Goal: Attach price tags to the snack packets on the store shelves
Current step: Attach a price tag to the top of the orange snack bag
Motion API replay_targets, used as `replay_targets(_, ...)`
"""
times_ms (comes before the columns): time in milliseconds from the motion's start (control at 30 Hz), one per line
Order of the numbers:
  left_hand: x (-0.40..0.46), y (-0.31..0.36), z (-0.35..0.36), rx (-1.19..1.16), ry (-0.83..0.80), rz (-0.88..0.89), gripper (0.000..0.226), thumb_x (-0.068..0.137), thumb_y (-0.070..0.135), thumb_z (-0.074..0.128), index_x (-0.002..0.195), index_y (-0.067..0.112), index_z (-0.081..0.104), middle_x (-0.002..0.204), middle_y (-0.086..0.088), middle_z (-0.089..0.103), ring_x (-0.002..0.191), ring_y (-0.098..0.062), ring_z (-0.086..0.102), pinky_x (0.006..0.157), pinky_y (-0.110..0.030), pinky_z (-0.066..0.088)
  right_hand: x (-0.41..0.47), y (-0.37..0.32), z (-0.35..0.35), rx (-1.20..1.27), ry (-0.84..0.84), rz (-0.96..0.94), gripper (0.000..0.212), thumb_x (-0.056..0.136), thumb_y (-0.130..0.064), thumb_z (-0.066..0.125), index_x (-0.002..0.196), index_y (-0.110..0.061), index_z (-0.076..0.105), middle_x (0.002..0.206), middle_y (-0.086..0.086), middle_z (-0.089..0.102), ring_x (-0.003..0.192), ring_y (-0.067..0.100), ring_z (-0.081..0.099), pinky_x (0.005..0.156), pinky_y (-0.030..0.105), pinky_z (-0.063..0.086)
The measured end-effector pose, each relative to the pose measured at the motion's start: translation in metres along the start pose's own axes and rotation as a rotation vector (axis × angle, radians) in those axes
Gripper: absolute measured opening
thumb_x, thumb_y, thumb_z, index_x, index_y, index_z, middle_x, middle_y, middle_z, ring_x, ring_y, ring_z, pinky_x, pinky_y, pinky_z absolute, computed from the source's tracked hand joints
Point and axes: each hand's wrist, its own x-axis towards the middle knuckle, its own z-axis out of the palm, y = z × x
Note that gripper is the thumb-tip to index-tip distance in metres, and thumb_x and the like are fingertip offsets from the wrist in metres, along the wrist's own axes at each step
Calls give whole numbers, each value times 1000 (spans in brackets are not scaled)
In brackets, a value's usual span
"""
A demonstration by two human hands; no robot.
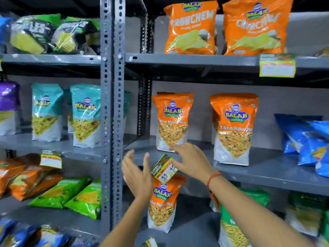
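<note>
A green and white price tag (164,168) with handwritten numbers hangs tilted at the front edge of the middle grey shelf (267,173). My right hand (190,160) rests on the tag's upper right, fingers spread, pressing it against the shelf edge. My left hand (137,172) is open just left of the tag, fingers up, not touching it. An orange Tikha Mitha Mix packet (171,120) stands on the shelf right above the tag, and a second one (233,129) stands to its right. Another orange packet (162,202) stands on the shelf below, behind my left wrist.
A perforated grey upright (112,104) divides two shelf bays. Orange Crunchem bags (190,27) fill the top shelf, with a tag (277,65) on its edge. Teal packets (85,114), blue bags (306,139) and green packets (71,193) sit around. A further tag (51,158) hangs at left.
</note>
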Motion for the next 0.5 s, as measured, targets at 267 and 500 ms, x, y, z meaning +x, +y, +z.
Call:
replay_targets(267, -19, -60, 19, -320, -373, -595, 15, 82, 27, 76, 87, 18, 65, 92, -13, 73, 78, -23, 73, 69, -39, 60, 5, -6, 48, 142, 182, 194, 24, 83, -32, 69, 105, -21, 72, 97, 3, 74, 94, 26, 62, 75, 34, 46)
replay_targets(500, -16, -64, 34, -399, -319, -727, 21, 84, 27, 75, 86, 8, 68, 79, -12, 76, 70, -29, 75, 67, -47, 62, 10, -10, 55, 143, 225, 195, 20, 81, -22, 69, 101, -25, 72, 89, 3, 72, 90, 25, 60, 70, 36, 49)
